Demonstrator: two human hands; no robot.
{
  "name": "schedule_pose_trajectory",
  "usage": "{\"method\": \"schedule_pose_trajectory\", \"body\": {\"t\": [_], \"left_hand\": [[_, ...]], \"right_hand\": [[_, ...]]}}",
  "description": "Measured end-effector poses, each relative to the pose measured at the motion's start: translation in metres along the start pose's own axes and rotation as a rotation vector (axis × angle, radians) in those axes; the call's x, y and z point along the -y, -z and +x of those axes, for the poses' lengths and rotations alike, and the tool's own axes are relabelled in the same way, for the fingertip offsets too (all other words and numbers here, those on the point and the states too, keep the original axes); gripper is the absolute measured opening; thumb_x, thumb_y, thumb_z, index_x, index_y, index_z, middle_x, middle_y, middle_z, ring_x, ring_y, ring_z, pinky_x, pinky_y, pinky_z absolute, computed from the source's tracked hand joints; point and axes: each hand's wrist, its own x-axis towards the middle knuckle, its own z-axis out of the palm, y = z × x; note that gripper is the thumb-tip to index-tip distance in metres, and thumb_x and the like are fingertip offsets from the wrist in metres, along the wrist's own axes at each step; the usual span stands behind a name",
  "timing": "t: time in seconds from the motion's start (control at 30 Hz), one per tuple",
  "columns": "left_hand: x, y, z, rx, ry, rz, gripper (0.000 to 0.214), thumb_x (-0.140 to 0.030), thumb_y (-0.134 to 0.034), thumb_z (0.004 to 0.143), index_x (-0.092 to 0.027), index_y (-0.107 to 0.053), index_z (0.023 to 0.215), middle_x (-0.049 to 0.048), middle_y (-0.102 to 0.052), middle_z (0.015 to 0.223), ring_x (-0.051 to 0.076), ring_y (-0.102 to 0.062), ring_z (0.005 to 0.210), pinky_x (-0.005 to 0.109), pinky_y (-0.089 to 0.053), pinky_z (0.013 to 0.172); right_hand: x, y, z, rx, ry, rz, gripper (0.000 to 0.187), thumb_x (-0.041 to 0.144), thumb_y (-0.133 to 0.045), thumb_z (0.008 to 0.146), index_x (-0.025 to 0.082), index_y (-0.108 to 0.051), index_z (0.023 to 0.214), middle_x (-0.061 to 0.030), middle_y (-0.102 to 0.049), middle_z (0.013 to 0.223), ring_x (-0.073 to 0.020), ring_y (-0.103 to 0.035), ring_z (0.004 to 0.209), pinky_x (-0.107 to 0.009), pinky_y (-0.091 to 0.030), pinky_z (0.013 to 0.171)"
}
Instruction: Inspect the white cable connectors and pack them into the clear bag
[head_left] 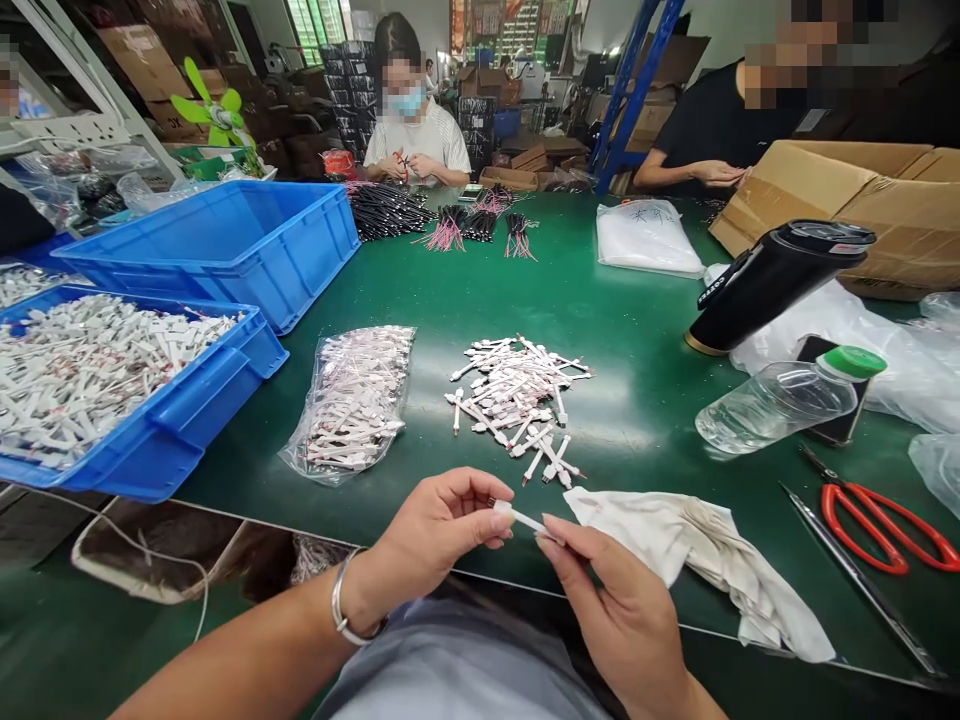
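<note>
A short white cable with a connector end [525,519] is stretched between my two hands, just over the table's near edge. My left hand [457,515], with a bangle at its wrist, pinches the connector end. My right hand [607,580] pinches the other end, which its fingertips partly hide. Beyond my hands lies a loose pile of similar white cables [517,390] on the green table [450,290]. Left of that pile sits a clear plastic bag [356,400] packed with more of them. A crumpled white cloth [697,540] rests beside my right hand.
At left, one blue bin [225,400] is heaped with white cables; another blue bin [300,250] stands behind. A water bottle [780,400], black tumbler [780,280], red-handled scissors [877,520] and tweezers [855,580] are at right. Two people work across the table near bundled black cables [390,208].
</note>
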Motion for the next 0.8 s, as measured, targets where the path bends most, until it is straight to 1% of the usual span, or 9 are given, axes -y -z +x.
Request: {"method": "schedule_pose_trajectory", "body": {"t": [0.07, 0.2, 0.3, 0.53, 0.6, 0.73, 0.8], "left_hand": [[0.005, 0.003, 0.001, 0.013, -0.007, 0.039, 0.027, -0.031, -0.071, 0.067, -0.013, -0.062, 0.085, -0.0005, -0.058, 0.067, 0.009, -0.051, 0.06, 0.023, -0.045, 0.06], [0.008, 0.009, 0.002, 0.022, -0.14, 0.309, 0.019, -0.025, -0.064, 0.072, -0.013, -0.067, 0.086, 0.0031, -0.059, 0.076, 0.009, -0.048, 0.063, 0.021, -0.041, 0.055], [0.008, 0.012, 0.001, 0.044, -0.181, 0.423, 0.019, -0.024, -0.061, 0.075, -0.014, -0.069, 0.089, 0.0042, -0.06, 0.078, 0.01, -0.049, 0.064, 0.02, -0.041, 0.054], [0.008, 0.016, 0.0, 0.043, -0.177, 0.482, 0.018, -0.023, -0.061, 0.076, -0.013, -0.07, 0.088, 0.0032, -0.059, 0.074, 0.011, -0.05, 0.064, 0.021, -0.041, 0.057], [0.007, 0.017, -0.001, 0.048, -0.185, 0.502, 0.018, -0.023, -0.061, 0.076, -0.013, -0.069, 0.088, 0.0025, -0.059, 0.073, 0.011, -0.049, 0.064, 0.022, -0.041, 0.059], [0.007, 0.017, -0.002, 0.061, -0.202, 0.505, 0.015, -0.021, -0.06, 0.077, -0.014, -0.068, 0.087, 0.0009, -0.057, 0.072, 0.01, -0.048, 0.064, 0.021, -0.04, 0.06], [0.008, 0.017, -0.003, 0.071, -0.201, 0.486, 0.014, -0.021, -0.059, 0.078, -0.014, -0.067, 0.086, 0.0006, -0.057, 0.072, 0.01, -0.048, 0.064, 0.021, -0.04, 0.06]], "right_hand": [[0.0, 0.003, 0.002, -0.017, -0.036, 0.001, 0.019, 0.02, -0.059, 0.083, 0.025, -0.064, 0.1, -0.0005, -0.071, 0.082, -0.0153, -0.067, 0.07, -0.025, -0.055, 0.064], [0.001, 0.007, 0.005, -0.045, -0.068, 0.001, 0.018, 0.022, -0.061, 0.081, 0.025, -0.066, 0.098, 0.0001, -0.072, 0.082, -0.0157, -0.068, 0.069, -0.025, -0.057, 0.065], [0.001, 0.009, 0.005, -0.05, -0.096, -0.008, 0.017, 0.025, -0.061, 0.081, 0.025, -0.068, 0.096, -0.0008, -0.073, 0.084, -0.0176, -0.069, 0.072, -0.027, -0.058, 0.067], [0.002, 0.008, 0.003, -0.027, -0.241, 0.045, 0.015, 0.03, -0.061, 0.081, 0.026, -0.069, 0.093, -0.0005, -0.073, 0.082, -0.0166, -0.067, 0.068, -0.027, -0.057, 0.065], [0.002, 0.009, 0.003, -0.018, -0.234, 0.043, 0.014, 0.03, -0.06, 0.081, 0.026, -0.069, 0.091, -0.0007, -0.073, 0.083, -0.017, -0.067, 0.07, -0.027, -0.056, 0.065], [0.001, 0.011, 0.004, 0.03, -0.157, 0.015, 0.014, 0.029, -0.059, 0.082, 0.026, -0.068, 0.093, -0.0009, -0.072, 0.084, -0.0173, -0.068, 0.074, -0.026, -0.056, 0.066], [0.0, 0.012, 0.004, 0.044, -0.142, 0.009, 0.014, 0.028, -0.058, 0.083, 0.026, -0.067, 0.094, -0.0007, -0.072, 0.084, -0.0169, -0.068, 0.074, -0.025, -0.055, 0.065]]}}
